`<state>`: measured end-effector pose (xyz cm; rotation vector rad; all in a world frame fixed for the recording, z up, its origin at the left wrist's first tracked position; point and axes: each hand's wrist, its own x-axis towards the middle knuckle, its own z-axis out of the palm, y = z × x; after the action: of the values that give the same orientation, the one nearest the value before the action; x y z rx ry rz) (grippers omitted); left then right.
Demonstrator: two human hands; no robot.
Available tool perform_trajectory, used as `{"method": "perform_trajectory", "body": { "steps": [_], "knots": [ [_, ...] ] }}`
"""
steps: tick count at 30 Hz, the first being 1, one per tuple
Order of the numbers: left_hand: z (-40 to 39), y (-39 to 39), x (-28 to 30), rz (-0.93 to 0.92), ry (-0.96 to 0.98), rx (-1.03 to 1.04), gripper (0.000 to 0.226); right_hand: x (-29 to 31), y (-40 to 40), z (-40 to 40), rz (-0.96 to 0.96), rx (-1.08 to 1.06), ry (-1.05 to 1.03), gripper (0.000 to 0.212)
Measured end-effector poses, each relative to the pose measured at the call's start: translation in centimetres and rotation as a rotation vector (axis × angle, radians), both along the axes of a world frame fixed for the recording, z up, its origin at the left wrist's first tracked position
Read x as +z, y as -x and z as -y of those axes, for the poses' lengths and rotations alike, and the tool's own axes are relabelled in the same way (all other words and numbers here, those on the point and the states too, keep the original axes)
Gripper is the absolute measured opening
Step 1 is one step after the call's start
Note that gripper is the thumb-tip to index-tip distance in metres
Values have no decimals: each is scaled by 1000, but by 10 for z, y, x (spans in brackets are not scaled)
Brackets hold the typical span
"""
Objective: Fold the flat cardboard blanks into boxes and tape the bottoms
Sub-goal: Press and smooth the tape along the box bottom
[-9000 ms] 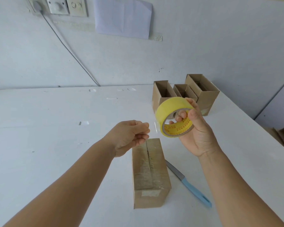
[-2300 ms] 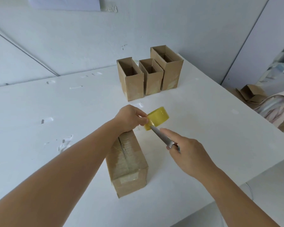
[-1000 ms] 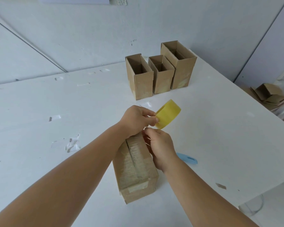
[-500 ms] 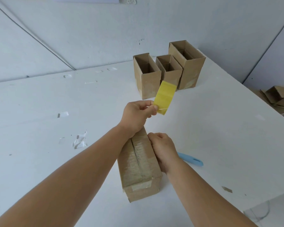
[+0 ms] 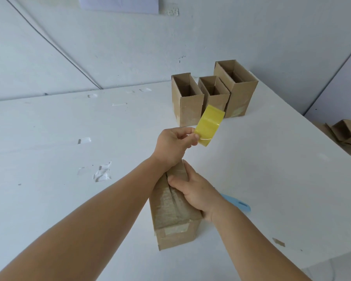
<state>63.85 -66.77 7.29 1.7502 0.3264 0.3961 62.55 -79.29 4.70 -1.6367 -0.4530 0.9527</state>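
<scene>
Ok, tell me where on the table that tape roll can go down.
Bare tabletop lies right of the tape roll, between the three open boxes and the blue knife handle. Left of the left hand, tape scraps dot the surface. Around the taped box under the right hand it is crowded.

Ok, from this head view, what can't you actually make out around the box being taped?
- Far end of the box: hidden by the left hand and right hand, so the tape there cannot be checked.
- Blue-handled knife: only the handle shows; the right forearm hides its blade.
- Tape roll: seen edge-on, so its core and free end cannot be seen.
- Cardboard pieces: cut off by the right edge.
</scene>
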Motion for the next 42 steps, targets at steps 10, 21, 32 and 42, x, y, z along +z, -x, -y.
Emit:
{"method": "perform_trajectory", "body": {
  "steps": [10, 21, 32, 42],
  "knots": [
    [-7, 32, 28, 45, 52, 72, 10, 5, -3, -3, 35, 84, 229, 81],
    [11, 106, 41, -60, 127, 27, 16, 33, -29, 30, -134, -134, -463, 88],
    [38, 137, 50, -354, 582, 71, 15, 51, -20, 47, -119, 16, -635, 91],
    [46, 147, 47, -278, 572, 135, 10, 55, -8, 54, -44, -6, -591, 73]
  ]
}}
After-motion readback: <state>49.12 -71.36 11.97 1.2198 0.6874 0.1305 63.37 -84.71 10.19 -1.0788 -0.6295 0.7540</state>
